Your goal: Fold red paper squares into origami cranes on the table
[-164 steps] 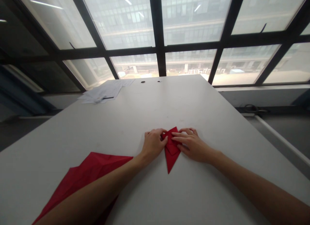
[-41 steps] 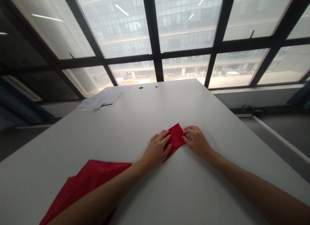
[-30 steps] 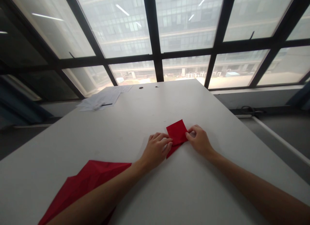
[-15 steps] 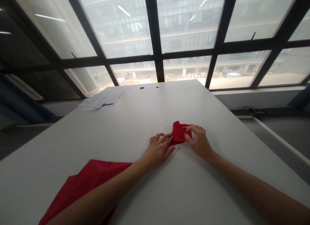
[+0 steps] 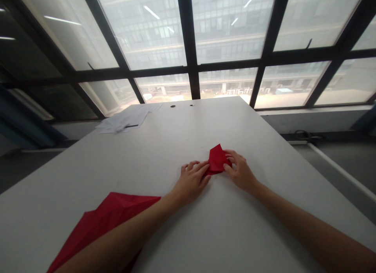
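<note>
A small folded piece of red paper [image 5: 216, 159] lies on the white table, with a pointed flap at its far side. At its left edge rests my left hand [image 5: 192, 182], fingers stretched out and fingertips touching the paper. My right hand [image 5: 241, 172] curls round the right edge, thumb on the near side and fingers on the far side, gripping it. Part of that right edge is hidden by the fingers. Under and beside my left forearm lies a larger creased red sheet [image 5: 108, 214], partly covered by the arm.
The white table [image 5: 164, 147] reaches to a large window. Loose white papers [image 5: 123, 118] with a dark pen [image 5: 131, 126] lie at its far left. Two small dark holes sit near the far edge. A white rail [image 5: 340, 171] runs beyond the right edge.
The far flap of the small red paper has changed from a blunt, notched shape to a sharper point. My right fingers have shifted and spread slightly at its right edge. My left hand stays nearly still.
</note>
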### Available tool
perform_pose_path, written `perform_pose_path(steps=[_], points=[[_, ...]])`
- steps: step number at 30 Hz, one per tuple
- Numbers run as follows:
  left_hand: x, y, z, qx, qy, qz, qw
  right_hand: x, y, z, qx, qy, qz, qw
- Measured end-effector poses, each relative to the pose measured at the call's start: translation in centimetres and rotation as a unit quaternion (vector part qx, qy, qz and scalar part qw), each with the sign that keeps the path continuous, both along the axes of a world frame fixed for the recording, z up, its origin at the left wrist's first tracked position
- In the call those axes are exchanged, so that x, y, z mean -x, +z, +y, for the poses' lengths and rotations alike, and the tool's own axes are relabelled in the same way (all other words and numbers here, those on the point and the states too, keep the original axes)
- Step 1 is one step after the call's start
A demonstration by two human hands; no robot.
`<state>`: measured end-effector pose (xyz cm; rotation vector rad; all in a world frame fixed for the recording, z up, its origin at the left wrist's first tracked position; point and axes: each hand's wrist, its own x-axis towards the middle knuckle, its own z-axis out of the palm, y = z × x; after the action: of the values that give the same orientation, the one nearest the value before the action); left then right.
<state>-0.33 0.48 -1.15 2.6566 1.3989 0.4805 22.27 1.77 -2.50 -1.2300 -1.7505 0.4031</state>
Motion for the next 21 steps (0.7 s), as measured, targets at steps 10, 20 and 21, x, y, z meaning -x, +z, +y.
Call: perform_pose_path(steps=[10, 20, 21], points=[[-0.2, 0.5, -0.2, -0.008, -0.005, -0.018, 1.000, -0.1, -0.1, 0.0, 0.022, 0.032, 0.052, 0.998], [0.7, 0.2, 2.0, -0.022, 0.085, -0.211, 0.973, -0.5, -0.3, 0.4, 0.006, 0.015, 0.041, 0.999], [1.0, 0.1, 2.4, -0.023, 0.085, -0.222, 0.971, -0.5, -0.2, 0.3, 0.006, 0.023, 0.035, 0.999]])
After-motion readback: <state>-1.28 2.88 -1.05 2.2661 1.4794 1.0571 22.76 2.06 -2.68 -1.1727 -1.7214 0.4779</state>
